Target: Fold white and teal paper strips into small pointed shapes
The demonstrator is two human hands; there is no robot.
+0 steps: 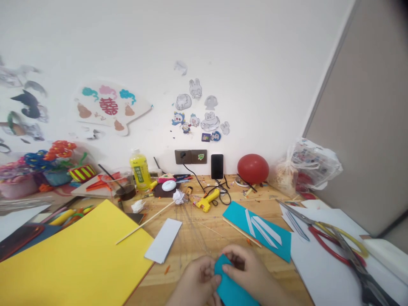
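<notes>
Between my two hands is a folded strip of blue paper [235,289], low in the view at the front of the table. My left hand [199,278] pinches its left edge near the upper end. On the right side, my right hand [247,267] grips the same strip, thumb pressed on its face. Beyond my right hand lies a flat blue sheet [236,211] with several narrow white paper strips [266,231] on it. A thin wooden stick [242,233] rests along that sheet's near edge. Left of my hands is a folded white paper [164,241].
Yellow paper [79,259] covers the left side. A stick with a white paper flower [179,196] overlaps it. Further back are a yellow glue gun [207,202], a drink bottle [139,170], a phone [217,166] and a red balloon [253,168]. Scissors [353,259] lie over white sheets at right.
</notes>
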